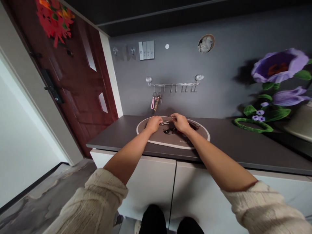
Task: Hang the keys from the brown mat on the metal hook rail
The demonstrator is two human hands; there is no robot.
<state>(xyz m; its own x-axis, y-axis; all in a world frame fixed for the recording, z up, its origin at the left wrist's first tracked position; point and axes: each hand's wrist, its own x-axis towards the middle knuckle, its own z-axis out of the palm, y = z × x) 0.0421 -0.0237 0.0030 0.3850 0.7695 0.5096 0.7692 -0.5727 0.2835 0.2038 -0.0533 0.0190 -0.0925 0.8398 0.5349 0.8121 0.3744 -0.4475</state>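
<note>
Over an oval brown mat (pixel 156 137) with a pale rim, both hands work close together. My left hand (pixel 154 124) is closed, its fingertips pinching a small bunch of metal keys (pixel 164 123). Just right of these keys, my right hand (pixel 180 123) is closed with thumb and fingers drawn together; what lies between its fingertips is too small to make out. On the mat below the hands rests a dark bunch of keys or fobs (pixel 168 131). A dark brown object (pixel 194 125), partly hidden by my right hand, lies at the mat's right side.
A clear hook rail (pixel 174 85) on the grey wall carries hanging keys with a pink strap (pixel 152 103). Purple artificial flowers (pixel 280 68) with a green ring base (pixel 253 127) stand right on the dark counter (pixel 229 143). A dark red door (pixel 80 81) is at left.
</note>
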